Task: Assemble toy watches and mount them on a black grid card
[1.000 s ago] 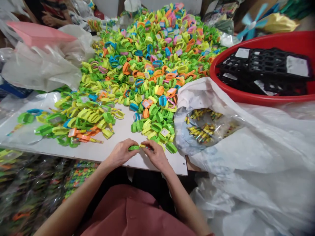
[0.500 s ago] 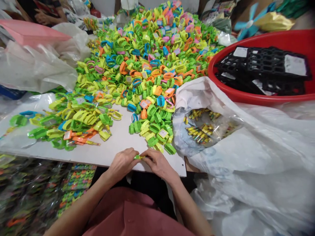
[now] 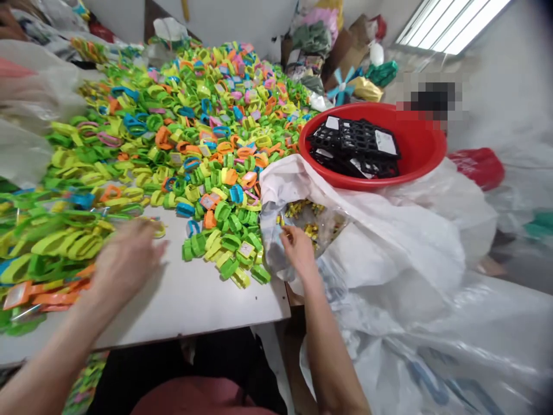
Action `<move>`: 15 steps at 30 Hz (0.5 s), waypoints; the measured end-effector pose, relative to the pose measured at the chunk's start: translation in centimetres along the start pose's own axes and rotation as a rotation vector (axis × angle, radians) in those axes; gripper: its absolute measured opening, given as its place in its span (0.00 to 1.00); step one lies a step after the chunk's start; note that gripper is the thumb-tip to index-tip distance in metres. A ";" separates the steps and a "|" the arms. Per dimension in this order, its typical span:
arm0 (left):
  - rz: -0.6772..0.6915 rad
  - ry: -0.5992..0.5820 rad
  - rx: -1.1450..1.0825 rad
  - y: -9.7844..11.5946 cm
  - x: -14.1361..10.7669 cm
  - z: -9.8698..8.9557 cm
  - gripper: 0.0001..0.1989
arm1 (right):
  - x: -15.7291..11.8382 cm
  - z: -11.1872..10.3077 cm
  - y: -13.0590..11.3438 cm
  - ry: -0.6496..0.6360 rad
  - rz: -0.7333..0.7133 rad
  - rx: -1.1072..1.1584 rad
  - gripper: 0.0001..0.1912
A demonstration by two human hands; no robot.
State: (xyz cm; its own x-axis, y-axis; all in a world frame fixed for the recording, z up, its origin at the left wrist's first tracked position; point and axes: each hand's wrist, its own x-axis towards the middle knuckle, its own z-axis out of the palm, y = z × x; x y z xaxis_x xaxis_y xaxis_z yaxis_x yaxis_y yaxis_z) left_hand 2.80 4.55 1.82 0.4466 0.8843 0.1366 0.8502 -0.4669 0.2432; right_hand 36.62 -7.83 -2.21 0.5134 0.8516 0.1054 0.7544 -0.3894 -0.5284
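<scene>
Smeared by motion, my left hand (image 3: 129, 253) is over the right edge of the left pile of watch-like plastic toys (image 3: 64, 245); its thumb and fingers look apart. My right hand (image 3: 299, 249) is at the mouth of a white plastic bag (image 3: 276, 178), fingertips pinched together. Anything between those fingertips is too small to make out. Inside the bag lie small yellow-wrapped tubes (image 3: 309, 212). A loose group of green and yellow toys (image 3: 231, 242) sits on the white table (image 3: 216, 302) between my hands.
A large heap of colourful toys (image 3: 203, 109) covers the back of the table. At the right, a red basin (image 3: 421, 144) holds black lattice trays (image 3: 367, 138). White plastic sheeting (image 3: 410, 242) spreads below it. A translucent bag (image 3: 26, 138) stands at the left.
My hands, earlier together on a small green and yellow piece at the table's front edge, have parted. The left moved to the left pile, the right to the bag. The view turned right.
</scene>
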 end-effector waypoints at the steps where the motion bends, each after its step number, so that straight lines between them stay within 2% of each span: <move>1: -0.013 -0.099 0.043 1.1 0.6 1.5 0.21 | 1.9 -0.3 0.6 -0.004 0.054 -0.112 0.16; 4: -0.048 -0.324 0.049 3.6 1.9 6.0 0.22 | 6.7 0.2 1.0 -0.052 0.153 -0.284 0.19; 6: -0.073 -0.361 -0.006 3.8 2.3 7.7 0.21 | 8.6 0.9 0.7 -0.064 0.174 -0.308 0.21; 8: -0.111 -0.344 -0.058 3.1 2.1 8.1 0.24 | 9.2 1.0 0.3 -0.083 0.197 -0.327 0.22; 10: -0.159 -0.300 -0.120 1.9 1.1 7.6 0.27 | 8.3 0.4 -0.1 -0.068 0.219 -0.343 0.21; 12: -0.189 -0.268 -0.224 1.0 -0.6 6.8 0.26 | 6.2 -0.2 -0.7 -0.035 0.214 -0.277 0.18; 14: -0.195 -0.268 -0.370 0.7 -2.5 6.3 0.22 | 2.9 -0.3 -1.8 -0.065 0.116 -0.048 0.14; 15: -0.194 -0.278 -0.446 0.9 -3.4 6.2 0.20 | 1.0 0.0 -2.7 -0.121 0.027 0.115 0.12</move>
State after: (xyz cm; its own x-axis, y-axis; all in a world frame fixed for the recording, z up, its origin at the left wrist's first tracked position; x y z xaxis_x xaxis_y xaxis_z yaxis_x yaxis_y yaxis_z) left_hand 3.80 1.15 -4.40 0.4020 0.8948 -0.1945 0.7506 -0.2003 0.6296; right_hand 35.12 -5.91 -0.65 0.4748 0.8801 -0.0083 0.6859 -0.3760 -0.6230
